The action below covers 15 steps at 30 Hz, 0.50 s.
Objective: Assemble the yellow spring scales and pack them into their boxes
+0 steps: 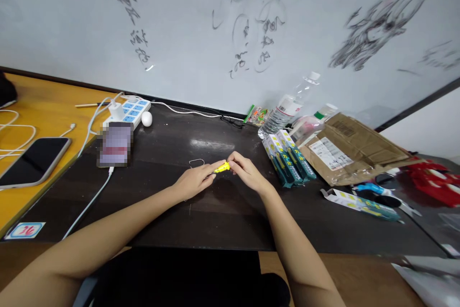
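Observation:
My left hand (pixel 196 180) and my right hand (pixel 246 170) meet over the middle of the dark table (pixel 223 216). Both pinch a small yellow object (pixel 222 168) between their fingertips, the left at its near end, the right at its far end. A thin bent wire (pixel 196 161) lies on the table just behind my left hand. What the yellow object is I cannot make out.
Green-and-yellow narrow boxes (pixel 287 156) lie right of my hands, one opened box (pixel 359 201) nearer the edge. A brown parcel (pixel 354 149), plastic bottles (pixel 287 108), blue scissors (pixel 377 191), a power strip (pixel 127 111), a white egg-shaped thing (pixel 146 119) and a phone (pixel 32 161) surround them.

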Motion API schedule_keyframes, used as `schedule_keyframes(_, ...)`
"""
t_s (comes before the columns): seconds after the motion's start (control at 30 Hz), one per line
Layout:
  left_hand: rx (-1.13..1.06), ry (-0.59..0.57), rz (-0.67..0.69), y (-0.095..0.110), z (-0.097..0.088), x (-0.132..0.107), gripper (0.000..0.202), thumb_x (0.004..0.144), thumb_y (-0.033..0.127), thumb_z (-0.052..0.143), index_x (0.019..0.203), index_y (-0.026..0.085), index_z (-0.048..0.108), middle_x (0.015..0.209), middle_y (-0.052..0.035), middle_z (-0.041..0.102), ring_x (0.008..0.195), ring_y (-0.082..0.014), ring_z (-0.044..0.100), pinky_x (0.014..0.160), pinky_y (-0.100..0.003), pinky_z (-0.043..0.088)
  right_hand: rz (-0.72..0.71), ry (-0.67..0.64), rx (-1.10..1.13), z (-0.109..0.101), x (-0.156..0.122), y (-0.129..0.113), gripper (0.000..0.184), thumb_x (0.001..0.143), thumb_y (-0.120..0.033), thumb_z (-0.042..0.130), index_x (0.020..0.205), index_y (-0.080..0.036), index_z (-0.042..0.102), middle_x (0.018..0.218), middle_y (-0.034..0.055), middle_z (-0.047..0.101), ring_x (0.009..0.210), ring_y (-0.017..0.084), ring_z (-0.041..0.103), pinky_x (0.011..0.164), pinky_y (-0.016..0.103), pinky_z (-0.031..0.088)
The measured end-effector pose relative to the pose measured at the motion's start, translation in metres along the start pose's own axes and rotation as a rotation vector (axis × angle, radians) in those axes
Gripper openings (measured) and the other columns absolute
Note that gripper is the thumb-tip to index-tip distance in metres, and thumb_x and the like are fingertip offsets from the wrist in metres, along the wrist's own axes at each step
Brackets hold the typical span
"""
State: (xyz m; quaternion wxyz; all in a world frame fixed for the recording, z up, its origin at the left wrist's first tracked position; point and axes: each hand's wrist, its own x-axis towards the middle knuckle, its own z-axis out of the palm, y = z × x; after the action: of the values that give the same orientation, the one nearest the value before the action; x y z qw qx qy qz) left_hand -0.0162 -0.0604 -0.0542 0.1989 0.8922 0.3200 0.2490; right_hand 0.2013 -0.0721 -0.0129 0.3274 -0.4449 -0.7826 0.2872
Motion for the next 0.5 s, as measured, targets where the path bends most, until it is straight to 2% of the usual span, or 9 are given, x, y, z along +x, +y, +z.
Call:
schedule_keyframes(0.17, 0.011, -0.016, 0.001, 0.002, -0.002, 0.000, 0.049, 0.094, 0.028, 0.035, 0.143, 0.028, 0.031, 0.106, -0.0043, 0.063, 0.088, -0.0161, 0.060, 0.077, -0.028, 0.047, -0.016, -0.042, -0.138, -0.002, 0.000, -0.006, 0.025, 0.095, -0.037, 0.037, 0.077, -0.021, 0.043, 0.067, -0.0028, 0.045, 0.063, 0.012, 0.045, 0.061, 0.024, 0.034)
schedule_keyframes(0.3, 0.032, -0.018, 0.013, 0.003, -0.003, -0.001, 0.049, 0.094, 0.027, 0.035, 0.143, 0.028, 0.032, 0.099, -0.0034, 0.064, 0.082, -0.0151, 0.059, 0.072, -0.026, 0.046, -0.038, -0.039, -0.237, 0.001, 0.002, -0.001, 0.031, 0.095, -0.039, 0.036, 0.070, -0.021, 0.038, 0.063, -0.0037, 0.039, 0.058, 0.011, 0.040, 0.058, 0.025, 0.030)
schedule_keyframes(0.4, 0.016, -0.013, 0.019, 0.004, -0.003, -0.001, 0.049, 0.093, 0.027, 0.035, 0.143, 0.028, 0.032, 0.100, -0.0036, 0.064, 0.082, -0.0152, 0.059, 0.073, -0.027, 0.047, -0.015, -0.006, -0.160, 0.004, 0.002, 0.006, 0.036, 0.094, -0.044, 0.036, 0.066, -0.021, 0.037, 0.060, -0.0043, 0.036, 0.054, 0.011, 0.040, 0.055, 0.024, 0.031)
schedule_keyframes(0.5, -0.027, 0.000, 0.019, 0.003, -0.002, 0.000, 0.049, 0.094, 0.027, 0.035, 0.143, 0.028, 0.031, 0.108, -0.0044, 0.064, 0.088, -0.0159, 0.060, 0.078, -0.028, 0.047, 0.031, 0.070, 0.052, 0.006, 0.001, 0.010, 0.034, 0.093, -0.048, 0.036, 0.074, -0.021, 0.045, 0.061, -0.0038, 0.041, 0.054, 0.011, 0.044, 0.052, 0.023, 0.036)
